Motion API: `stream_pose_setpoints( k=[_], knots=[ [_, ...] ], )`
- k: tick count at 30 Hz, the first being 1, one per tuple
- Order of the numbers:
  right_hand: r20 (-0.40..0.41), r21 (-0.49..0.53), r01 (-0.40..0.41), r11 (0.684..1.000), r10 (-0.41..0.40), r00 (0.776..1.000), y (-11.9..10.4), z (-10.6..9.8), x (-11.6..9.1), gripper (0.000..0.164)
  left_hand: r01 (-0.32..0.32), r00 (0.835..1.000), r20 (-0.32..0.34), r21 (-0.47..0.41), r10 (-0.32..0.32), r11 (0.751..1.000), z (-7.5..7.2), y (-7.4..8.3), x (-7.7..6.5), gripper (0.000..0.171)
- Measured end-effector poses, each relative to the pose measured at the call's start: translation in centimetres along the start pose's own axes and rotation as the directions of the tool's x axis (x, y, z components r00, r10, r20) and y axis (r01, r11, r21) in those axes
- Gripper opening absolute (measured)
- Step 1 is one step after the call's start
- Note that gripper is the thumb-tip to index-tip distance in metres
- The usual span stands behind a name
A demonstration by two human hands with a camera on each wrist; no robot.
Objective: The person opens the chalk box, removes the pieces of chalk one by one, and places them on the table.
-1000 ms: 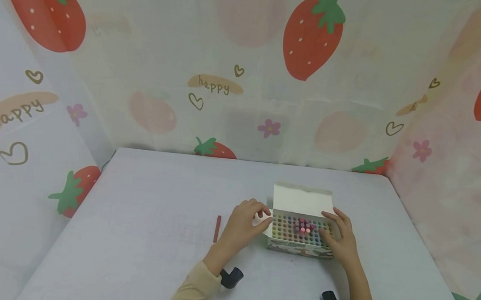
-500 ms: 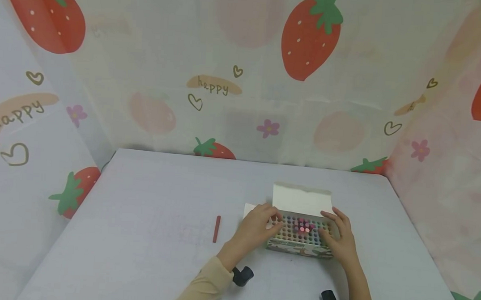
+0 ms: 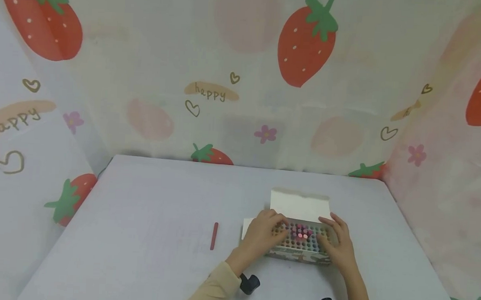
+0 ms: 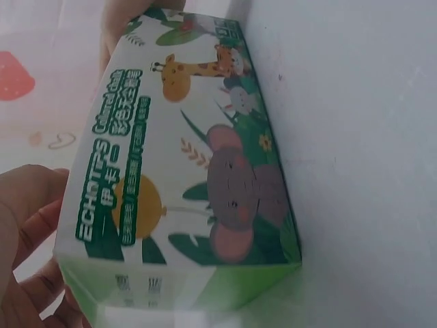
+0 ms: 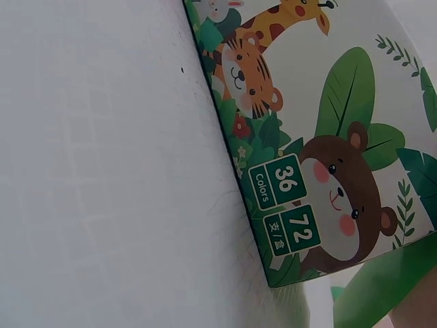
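A printed box of coloured chalk (image 3: 296, 256) sits on the table with its lid raised. Upright chalk sticks (image 3: 302, 236) fill it, and a pink and purple cluster stands taller near the middle. My left hand (image 3: 263, 233) reaches over the box's left part, its fingers loosely bent and the thumb apart from them above the chalk. At the right end, my right hand (image 3: 339, 244) rests with spread fingers, thumb over the chalk and fingertips by the lid. In the left wrist view, the left hand's fingers (image 4: 41, 219) are at the top edge of the box front.
One red chalk stick (image 3: 214, 236) lies on the white table (image 3: 152, 235), left of the box. The white lid (image 3: 298, 204) stands up at the box's back, and a side flap (image 3: 246, 226) sticks out on the left. A strawberry-print sheet (image 3: 243, 78) encloses the table.
My left hand has moved right, from the box's left flap to over the chalk. The right hand stays at the right end. The head view has tilted slightly up.
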State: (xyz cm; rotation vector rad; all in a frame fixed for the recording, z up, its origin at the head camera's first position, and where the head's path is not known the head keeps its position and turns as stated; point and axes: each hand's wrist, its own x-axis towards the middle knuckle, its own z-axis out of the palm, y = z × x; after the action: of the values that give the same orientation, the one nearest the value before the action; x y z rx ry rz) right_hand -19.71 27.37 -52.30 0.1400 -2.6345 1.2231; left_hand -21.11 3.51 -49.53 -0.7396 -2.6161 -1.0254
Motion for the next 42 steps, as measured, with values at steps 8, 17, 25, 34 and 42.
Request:
stream_pose_setpoints(
  k=[8,17,25,34,42],
  knots=[
    [-0.002,-0.001,0.012,1.000,-0.012,1.000,-0.2,0.0,-0.1,0.041,0.031,0.992,-0.127,0.119,-0.016,0.992,1.3,0.7,0.1,0.016],
    [0.001,-0.006,-0.010,1.000,0.010,1.000,-0.4,0.1,0.1,0.042,0.085,0.979,-0.195,0.171,-0.051,0.982,2.2,1.1,0.0,0.014],
    [0.011,-0.025,-0.039,0.999,0.039,0.999,-0.4,0.1,0.0,0.042,0.099,0.982,-0.180,0.197,-0.063,0.975,2.4,1.3,-0.1,0.013],
    [0.007,-0.023,-0.023,0.999,0.023,1.000,0.1,0.3,-0.2,0.041,0.110,0.985,-0.151,0.195,-0.081,0.975,2.4,1.3,-0.3,0.013],
    [-0.002,-0.033,-0.014,0.999,0.014,1.000,-0.1,0.3,0.0,0.042,0.084,0.982,-0.181,0.199,-0.047,0.976,2.2,1.4,-0.1,0.012]
  ],
)
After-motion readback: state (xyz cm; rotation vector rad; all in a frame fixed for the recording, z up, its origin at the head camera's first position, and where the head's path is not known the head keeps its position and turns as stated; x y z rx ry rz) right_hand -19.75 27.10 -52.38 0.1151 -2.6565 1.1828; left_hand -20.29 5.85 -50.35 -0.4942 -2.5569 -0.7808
